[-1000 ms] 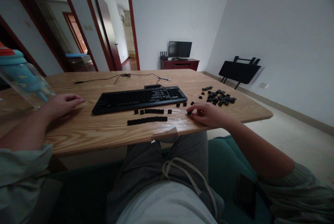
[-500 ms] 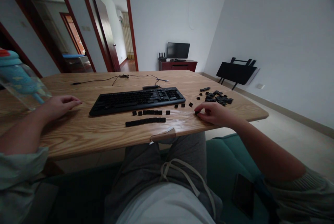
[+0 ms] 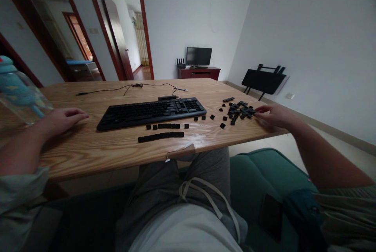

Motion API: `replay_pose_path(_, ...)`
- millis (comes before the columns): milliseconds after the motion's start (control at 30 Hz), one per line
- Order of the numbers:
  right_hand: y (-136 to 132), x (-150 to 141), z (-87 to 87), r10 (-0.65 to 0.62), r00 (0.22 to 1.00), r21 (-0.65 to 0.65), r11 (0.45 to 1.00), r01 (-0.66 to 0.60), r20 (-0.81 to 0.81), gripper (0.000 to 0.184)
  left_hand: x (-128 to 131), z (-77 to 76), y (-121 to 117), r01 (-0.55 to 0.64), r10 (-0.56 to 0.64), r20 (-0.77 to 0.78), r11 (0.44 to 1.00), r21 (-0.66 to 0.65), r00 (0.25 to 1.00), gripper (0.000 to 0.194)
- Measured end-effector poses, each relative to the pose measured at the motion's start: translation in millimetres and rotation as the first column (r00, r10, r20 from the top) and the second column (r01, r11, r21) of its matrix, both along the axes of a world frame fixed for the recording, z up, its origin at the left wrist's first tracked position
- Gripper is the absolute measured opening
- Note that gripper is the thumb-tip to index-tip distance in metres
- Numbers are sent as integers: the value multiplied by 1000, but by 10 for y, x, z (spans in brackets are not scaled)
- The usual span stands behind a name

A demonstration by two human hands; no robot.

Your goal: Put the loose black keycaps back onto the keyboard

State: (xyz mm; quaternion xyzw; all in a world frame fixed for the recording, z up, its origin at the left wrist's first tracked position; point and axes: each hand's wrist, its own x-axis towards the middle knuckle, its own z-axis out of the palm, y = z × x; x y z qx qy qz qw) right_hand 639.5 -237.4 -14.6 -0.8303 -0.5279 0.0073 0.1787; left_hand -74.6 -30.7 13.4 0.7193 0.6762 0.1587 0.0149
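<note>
My right hand (image 3: 274, 115) is at the right edge of a loose pile of black keycaps (image 3: 236, 110), its thumb and forefinger closed around a keycap there. A single keycap (image 3: 222, 126) lies apart, in front of the pile. My left hand (image 3: 63, 122) rests on the table at the left with fingers loosely stretched and nothing in them. Between the hands is a black keyboard (image 3: 152, 113); parts of its key area look bare of caps. In front of it stand a long row of keycaps (image 3: 161, 137) and a shorter, broken row (image 3: 169, 126).
A clear bottle with a blue part (image 3: 22, 91) stands beside my left forearm. Behind the keyboard a black cable (image 3: 136, 85) lies across the wooden table (image 3: 94, 152). Brown tape (image 3: 183, 152) covers part of the front edge. A phone-like dark object (image 3: 270, 216) lies on the green seat.
My right hand has let go of a keycap on the table and moved right, to the pile's far edge. The left hand stays on the table. The view has shifted slightly.
</note>
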Motion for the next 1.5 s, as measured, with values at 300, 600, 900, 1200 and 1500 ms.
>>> replay_pose_path(300,0,-573,102,244,952,303,935,-181,-184,21,17,-4,-39,3,7,131,997,-75,991,47)
replay_pose_path(600,97,-2118,241,743,621,381,665,-643,-250,33,38,5,-119,51,-42,160,997,-54,986,44)
replay_pose_path(900,443,-3681,496,877,479,169,474,-864,-12,24,-85,-86,-34,157,-154,155,988,-5,976,49)
replay_pose_path(1200,722,-4170,421,895,352,-204,412,-888,275,28,-64,-107,3,123,-118,179,992,-17,977,50)
replay_pose_path(1500,756,-4117,532,880,428,-201,466,-862,205,29,-53,-88,-12,114,-110,177,993,-10,978,49)
